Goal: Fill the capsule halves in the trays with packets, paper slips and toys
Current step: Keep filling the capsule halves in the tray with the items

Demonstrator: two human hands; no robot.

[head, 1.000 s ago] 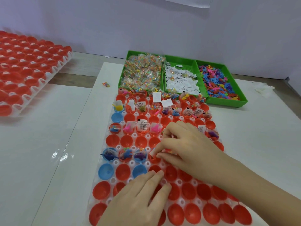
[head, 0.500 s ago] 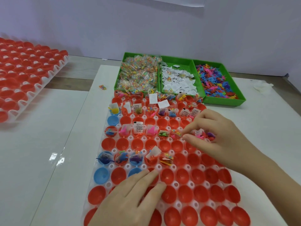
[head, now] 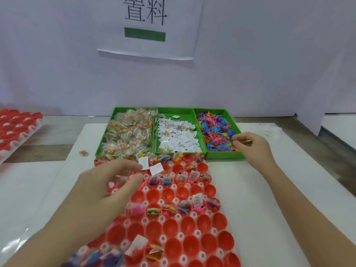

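The white tray [head: 162, 237] of red capsule halves [head: 173, 195] runs down the middle of the table; some halves hold packets, paper slips and toys, and several show only red. Behind it stand three green bins: packets [head: 127, 135], paper slips [head: 177, 137] and coloured toys [head: 215, 135]. My left hand [head: 107, 182], blurred, hovers over the tray's upper left with fingers relaxed and spread. My right hand [head: 250, 145] is at the right edge of the toy bin, fingers curled, pinching a small toy [head: 247, 141].
A second tray of red capsule halves [head: 17, 124] lies at the far left. One stray packet [head: 83, 153] sits on the white table left of the bins. A paper sign [head: 150, 26] hangs on the wall behind. A crumpled white thing [head: 273, 131] lies right of the bins.
My right hand left the tray and reached back to the toy bin. My left hand lifted off the tray's near part and moved up toward its far left. The view tilted upward.
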